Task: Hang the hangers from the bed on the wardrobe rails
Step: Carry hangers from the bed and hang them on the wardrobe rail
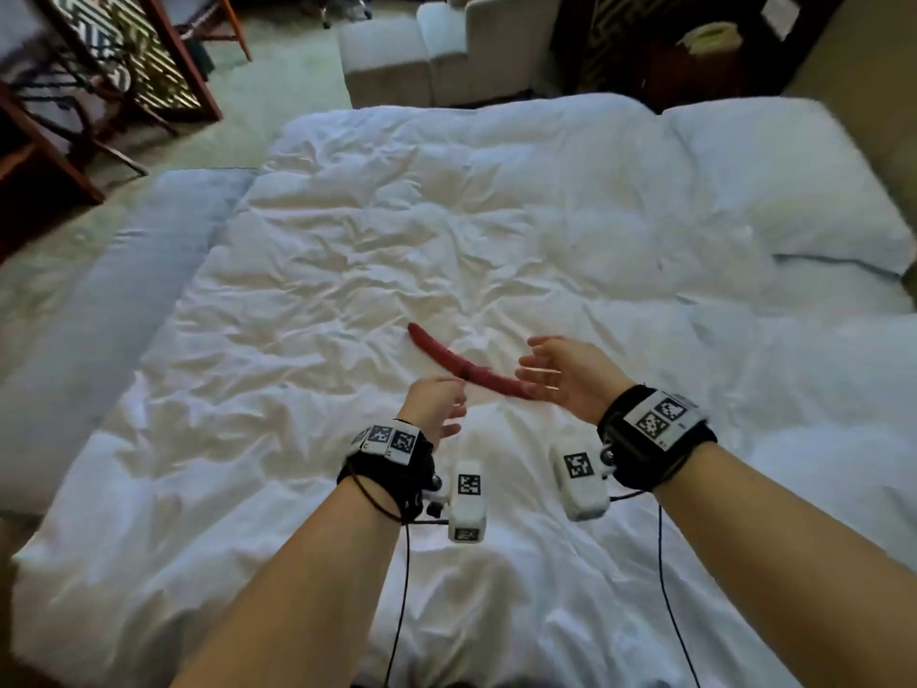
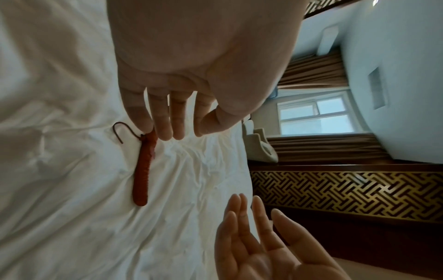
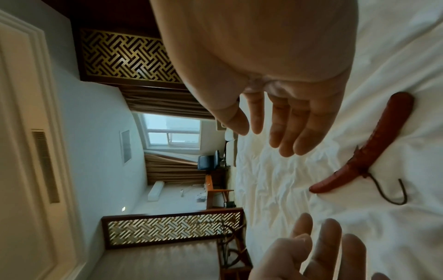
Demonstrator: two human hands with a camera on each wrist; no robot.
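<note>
A red-brown padded hanger (image 1: 464, 365) with a dark wire hook lies flat on the white bed (image 1: 446, 216), near its middle. My left hand (image 1: 439, 402) hovers at the hanger's middle with its fingers loosely extended and holds nothing. In the left wrist view the fingertips (image 2: 165, 132) hang right by the hanger (image 2: 142, 170), close to its hook (image 2: 121, 130); I cannot tell if they touch. My right hand (image 1: 551, 372) is open, palm inward, over the hanger's right end. In the right wrist view its fingers (image 3: 285, 130) are spread above the hanger (image 3: 369, 151), apart from it.
White pillows (image 1: 794, 181) lie at the bed's right side. A pale padded bench or mattress edge (image 1: 124, 270) runs along the left. Beyond the bed stand a light armchair with footstool (image 1: 397, 62) and a wooden lattice screen (image 1: 149, 57) at the far left.
</note>
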